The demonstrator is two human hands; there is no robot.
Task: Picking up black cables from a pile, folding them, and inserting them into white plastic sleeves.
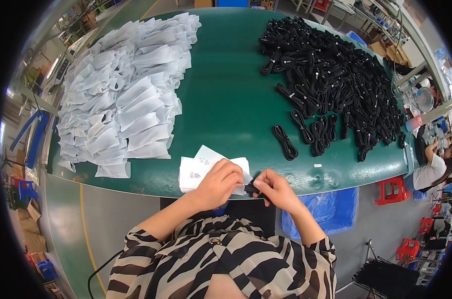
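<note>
At the table's near edge my left hand (220, 183) is closed, its fingers pinching a thin white bag (247, 175). Close to its right, my right hand (276, 189) is closed on a bundled black cable (253, 188). The cable's end is at the mouth of the bag; how far it reaches inside is hidden by my fingers. Under and beside my left hand lies a small stack of flat white bags (188, 172) with dark print. Beyond my right hand, a single coiled black cable (284, 142) rests on the green table (226, 99).
Filled-looking white pouches (126, 89) form a large heap at the left. A big pile of coiled black cables (330, 74) covers the right side. Below the table's edge stands a blue lined bin (325, 212), near a red stool (391, 190). Another person (430, 169) sits at far right.
</note>
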